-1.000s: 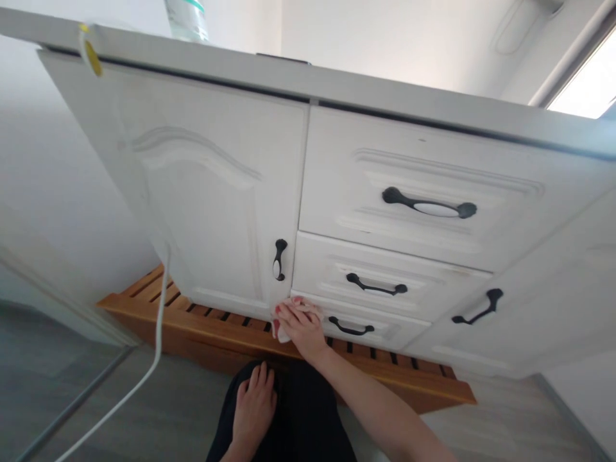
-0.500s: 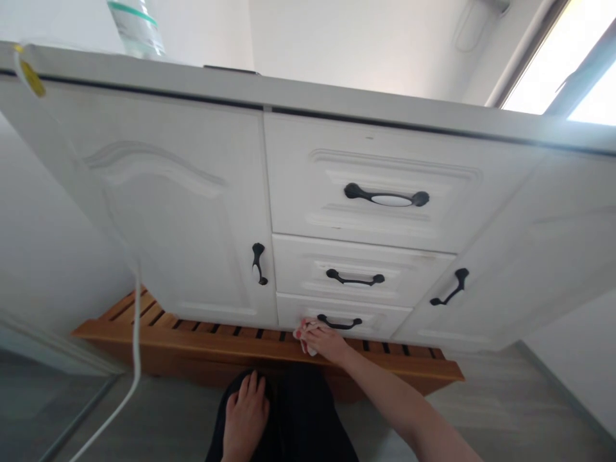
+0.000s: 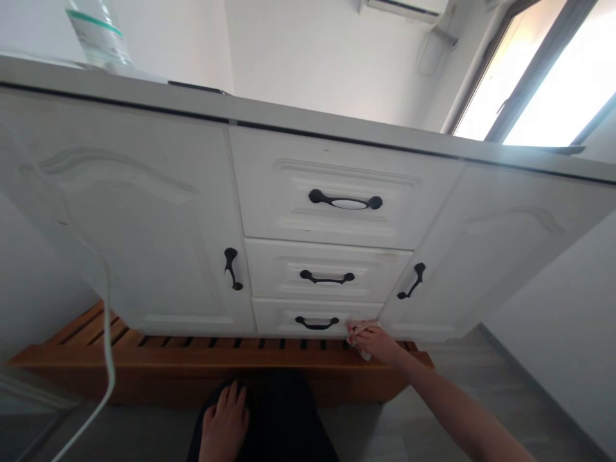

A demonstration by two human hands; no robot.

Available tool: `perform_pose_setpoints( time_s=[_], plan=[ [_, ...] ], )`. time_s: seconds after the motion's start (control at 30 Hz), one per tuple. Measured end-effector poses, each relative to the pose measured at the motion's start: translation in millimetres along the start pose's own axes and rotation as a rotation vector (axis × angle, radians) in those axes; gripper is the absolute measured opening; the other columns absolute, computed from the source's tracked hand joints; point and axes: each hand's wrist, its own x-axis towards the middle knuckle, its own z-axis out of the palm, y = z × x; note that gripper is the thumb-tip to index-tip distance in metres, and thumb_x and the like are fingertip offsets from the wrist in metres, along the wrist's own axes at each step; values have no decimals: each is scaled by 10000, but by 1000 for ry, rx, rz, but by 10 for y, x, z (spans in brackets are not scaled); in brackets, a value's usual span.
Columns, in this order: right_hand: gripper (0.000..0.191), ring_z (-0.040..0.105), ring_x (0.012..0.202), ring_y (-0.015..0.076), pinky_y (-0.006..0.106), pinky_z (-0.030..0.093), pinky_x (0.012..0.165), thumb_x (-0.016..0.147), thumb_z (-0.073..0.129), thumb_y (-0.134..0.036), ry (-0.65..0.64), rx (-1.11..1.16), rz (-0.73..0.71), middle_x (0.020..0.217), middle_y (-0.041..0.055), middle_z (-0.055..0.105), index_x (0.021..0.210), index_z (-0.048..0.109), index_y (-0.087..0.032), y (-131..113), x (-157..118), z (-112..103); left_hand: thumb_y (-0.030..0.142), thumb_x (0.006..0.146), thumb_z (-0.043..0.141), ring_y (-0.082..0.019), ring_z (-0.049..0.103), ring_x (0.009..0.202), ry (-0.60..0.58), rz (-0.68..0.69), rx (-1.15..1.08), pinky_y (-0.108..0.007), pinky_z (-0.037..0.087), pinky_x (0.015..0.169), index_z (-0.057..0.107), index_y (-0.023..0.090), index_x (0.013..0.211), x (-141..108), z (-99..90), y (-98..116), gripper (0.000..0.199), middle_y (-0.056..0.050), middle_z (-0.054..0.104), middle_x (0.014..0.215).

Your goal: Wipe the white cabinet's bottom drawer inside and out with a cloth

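Note:
My right hand presses a small white cloth against the lower right corner of the bottom drawer of a white cabinet, next to the right door. The drawer's black handle lies just left of the hand. My left hand rests flat on my knee in dark trousers, fingers spread and holding nothing.
Two more drawers with black handles stack above, flanked by a left door. A slatted wooden platform runs under the cabinet. A white cable hangs at left. A plastic bottle stands on the countertop. A window is upper right.
My right hand has slid the cloth rightwards along the bottom drawer, from its left end to its right corner. The view has shifted right. The left hand stays on the knee.

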Motion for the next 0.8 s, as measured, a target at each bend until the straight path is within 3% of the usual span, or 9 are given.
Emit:
perform_pose_setpoints(
  time_s=[0.13,0.3,0.43,0.53,0.67,0.8],
  plan=[
    [333,650,1069,179,344,468,950,851,645,-81,-6,-50,127,1096,18,759,1108,722,-278,56,-270,-58,176,964,303,-297,405,1439,-5,-4,19,-473,374,1050,555,192,1411,-28,-70,-17,514,-134,463,1568],
    [228,622,1049,243,407,455,879,833,700,-153,37,-127,330,1033,31,750,997,744,-305,-219,-328,-205,185,960,307,-301,388,1459,-19,-1,39,-482,364,1070,521,191,1445,-30,31,-39,530,-126,436,1588],
    [402,542,1177,262,444,399,952,876,659,-166,268,-170,498,1253,37,686,1212,678,-387,-418,-87,-592,199,964,312,-284,393,1462,-30,-2,28,-469,369,1079,507,223,1458,-27,108,-58,531,-104,422,1601],
    [363,485,1199,286,476,377,990,904,621,-181,497,-185,628,1315,65,629,1213,685,-361,-374,102,-801,202,961,336,-282,396,1462,-25,-6,17,-465,375,1078,506,226,1458,-26,89,-52,527,-100,417,1603],
    [271,450,1154,260,441,444,975,928,556,-177,683,-156,632,1260,83,577,1117,714,-288,-227,204,-614,189,959,330,-275,397,1466,-55,-10,42,-464,373,1085,507,230,1457,-22,14,-27,530,-92,418,1602],
    [288,455,1166,266,465,473,1004,922,528,-171,678,-155,689,1272,98,532,1128,704,-267,-305,144,-200,186,958,326,-279,390,1470,-48,-2,57,-467,381,1077,498,224,1464,-13,17,-24,536,-99,406,1608]
  ],
)
